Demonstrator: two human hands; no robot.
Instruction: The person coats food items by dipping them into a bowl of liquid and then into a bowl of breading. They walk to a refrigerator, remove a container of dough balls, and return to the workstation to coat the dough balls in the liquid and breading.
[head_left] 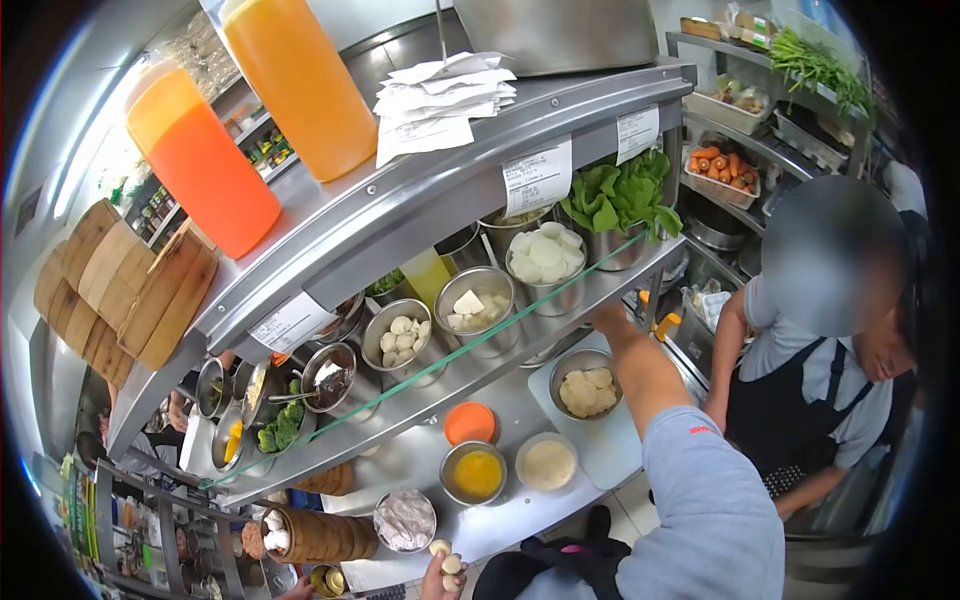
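At the bottom edge, my left hand [440, 580] is closed round several small, pale, round pieces [450, 566]. My right arm stretches up past a steel bowl of pale rounded food [587, 391], which sits on a whitish board [625, 440]. Beneath the shelf edge is my right hand [606, 316], its fingers hidden. Nearest my left hand stands a bowl of pale, wet-looking food [405, 520]. To its right are a bowl of yellow liquid [477, 474], a tub of pale mixture [546, 462] and an orange round item [469, 423].
A steel shelf [430, 385] with a glass edge holds several food containers. Above are paper slips [445, 95], orange bottles [205, 160] and bamboo steamers [165, 300]. More steamers [330, 535] stand lower left. On the right is another person [800, 400] in a dark apron.
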